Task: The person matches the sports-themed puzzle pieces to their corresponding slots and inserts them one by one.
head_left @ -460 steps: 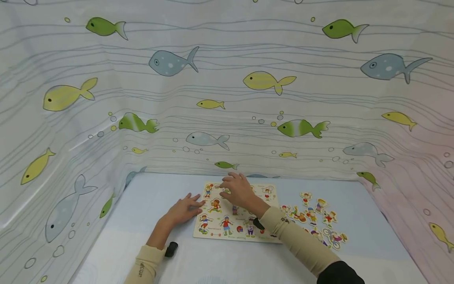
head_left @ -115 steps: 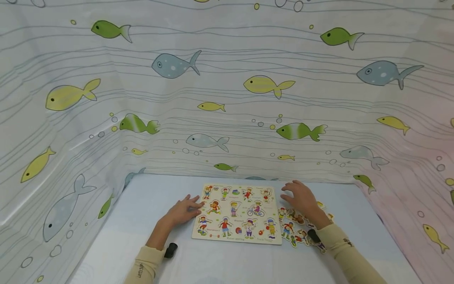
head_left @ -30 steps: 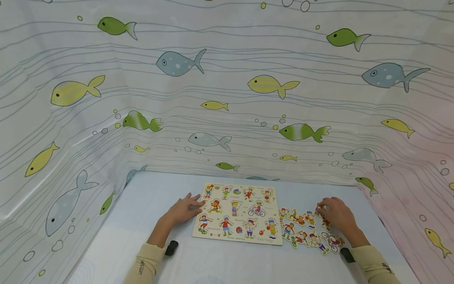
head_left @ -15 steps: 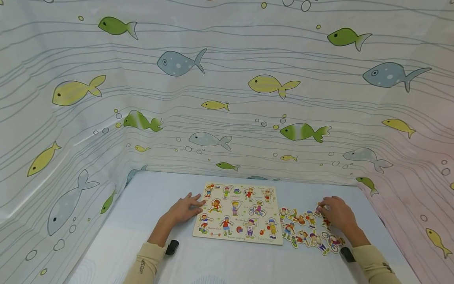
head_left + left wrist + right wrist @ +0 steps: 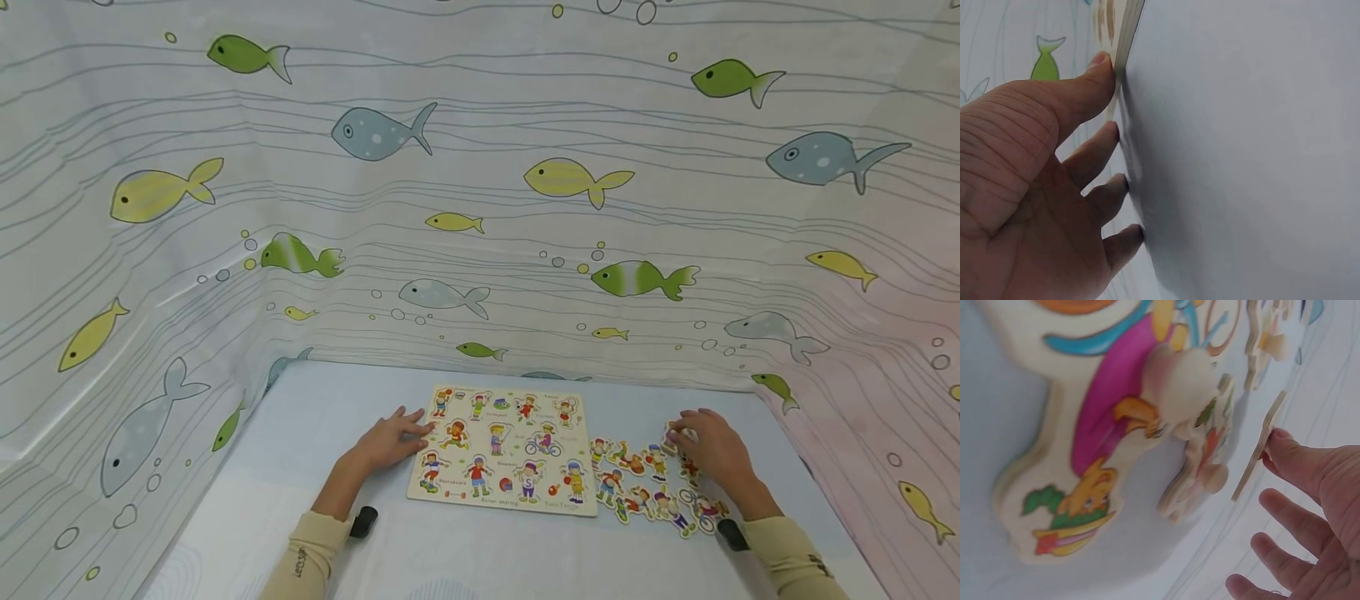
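Note:
My left hand point(image 5: 390, 442) lies at the left side of the printed puzzle board point(image 5: 502, 496). In the left wrist view, its thumb point(image 5: 1094, 84) touches the board's edge while the other fingertips rest on the table surface. At the right of a group of knobbed wooden puzzle pieces, my right hand point(image 5: 716, 454) pinches one thin puzzle piece point(image 5: 1257, 453) between thumb and index finger, tilted on edge above the table. Its picture is turned away in the right wrist view. A piece with a cyclist in purple point(image 5: 1104, 406) lies close below that hand.
Several loose puzzle pieces point(image 5: 637, 500) lie close together beside the board's right edge, small figures with pale knobs. The pale table point(image 5: 480, 550) meets a fish-printed sheet point(image 5: 495, 250) at the back and sides.
My right hand has gone from over the board, then beside it, to the right of the pieces. Within the last second it has raised one piece slightly. My left hand stays put.

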The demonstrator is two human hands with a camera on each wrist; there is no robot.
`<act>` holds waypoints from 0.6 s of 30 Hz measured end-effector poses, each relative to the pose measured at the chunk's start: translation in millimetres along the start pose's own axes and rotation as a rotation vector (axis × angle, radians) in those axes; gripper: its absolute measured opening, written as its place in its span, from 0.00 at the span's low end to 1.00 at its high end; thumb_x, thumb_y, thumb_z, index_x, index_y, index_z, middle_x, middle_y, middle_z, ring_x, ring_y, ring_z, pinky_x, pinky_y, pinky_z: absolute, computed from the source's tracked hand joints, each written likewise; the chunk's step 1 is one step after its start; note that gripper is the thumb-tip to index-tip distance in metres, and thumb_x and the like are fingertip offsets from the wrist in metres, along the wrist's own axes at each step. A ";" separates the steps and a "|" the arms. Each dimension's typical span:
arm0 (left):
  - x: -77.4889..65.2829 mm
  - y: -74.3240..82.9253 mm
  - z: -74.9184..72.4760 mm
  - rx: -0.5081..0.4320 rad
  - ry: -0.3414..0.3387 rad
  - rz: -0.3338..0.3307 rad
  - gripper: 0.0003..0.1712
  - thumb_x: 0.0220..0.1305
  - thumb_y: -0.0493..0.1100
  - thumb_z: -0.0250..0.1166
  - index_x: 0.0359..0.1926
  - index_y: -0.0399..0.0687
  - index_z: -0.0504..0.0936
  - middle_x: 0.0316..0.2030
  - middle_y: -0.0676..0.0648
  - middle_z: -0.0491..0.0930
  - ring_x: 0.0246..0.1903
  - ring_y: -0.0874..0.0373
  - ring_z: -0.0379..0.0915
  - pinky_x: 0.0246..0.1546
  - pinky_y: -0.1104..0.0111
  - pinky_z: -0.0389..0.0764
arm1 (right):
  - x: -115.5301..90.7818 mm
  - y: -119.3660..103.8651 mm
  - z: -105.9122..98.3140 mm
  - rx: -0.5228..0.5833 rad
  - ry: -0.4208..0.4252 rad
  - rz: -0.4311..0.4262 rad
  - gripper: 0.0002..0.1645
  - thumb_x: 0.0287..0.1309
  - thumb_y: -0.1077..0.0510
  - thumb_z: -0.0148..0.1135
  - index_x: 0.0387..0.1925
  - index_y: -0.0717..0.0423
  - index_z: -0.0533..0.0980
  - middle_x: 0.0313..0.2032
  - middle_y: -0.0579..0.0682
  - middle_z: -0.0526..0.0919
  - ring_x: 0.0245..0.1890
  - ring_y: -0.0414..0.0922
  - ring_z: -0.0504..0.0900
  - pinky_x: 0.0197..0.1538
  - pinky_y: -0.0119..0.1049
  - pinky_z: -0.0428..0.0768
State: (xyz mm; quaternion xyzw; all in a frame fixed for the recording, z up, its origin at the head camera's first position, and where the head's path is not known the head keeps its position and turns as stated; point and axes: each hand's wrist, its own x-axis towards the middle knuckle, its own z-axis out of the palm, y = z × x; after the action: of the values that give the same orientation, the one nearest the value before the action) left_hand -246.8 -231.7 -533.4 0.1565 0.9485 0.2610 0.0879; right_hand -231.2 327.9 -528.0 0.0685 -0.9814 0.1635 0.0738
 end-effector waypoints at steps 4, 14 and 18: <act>-0.2 0.4 0.2 -0.004 0.000 -0.005 0.22 0.67 0.48 0.64 0.60 0.49 0.81 0.69 0.40 0.65 0.71 0.32 0.48 0.66 0.34 0.47 | 1.3 -3.3 -0.9 0.010 0.013 -0.009 0.14 0.60 0.56 0.69 0.42 0.61 0.83 0.56 0.69 0.76 0.63 0.71 0.63 0.59 0.71 0.63; -1.8 1.7 0.2 -0.019 0.006 -0.013 0.22 0.67 0.47 0.64 0.59 0.48 0.81 0.69 0.40 0.65 0.71 0.33 0.47 0.67 0.34 0.46 | 10.2 -23.2 -4.3 0.009 0.002 -0.018 0.13 0.59 0.55 0.70 0.43 0.58 0.84 0.57 0.67 0.77 0.64 0.70 0.62 0.61 0.71 0.61; -2.5 2.6 -0.6 -0.018 0.007 -0.010 0.22 0.67 0.48 0.65 0.59 0.48 0.81 0.69 0.40 0.65 0.71 0.33 0.47 0.66 0.34 0.46 | 13.4 -31.6 -2.9 0.001 0.012 -0.037 0.11 0.58 0.55 0.71 0.40 0.57 0.85 0.56 0.66 0.78 0.64 0.69 0.64 0.61 0.70 0.62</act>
State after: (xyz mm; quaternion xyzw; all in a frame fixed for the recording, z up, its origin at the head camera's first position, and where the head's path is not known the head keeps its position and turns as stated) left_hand -244.0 -230.7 -531.3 0.1500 0.9472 0.2695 0.0874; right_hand -239.0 297.8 -513.2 0.0857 -0.9794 0.1628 0.0828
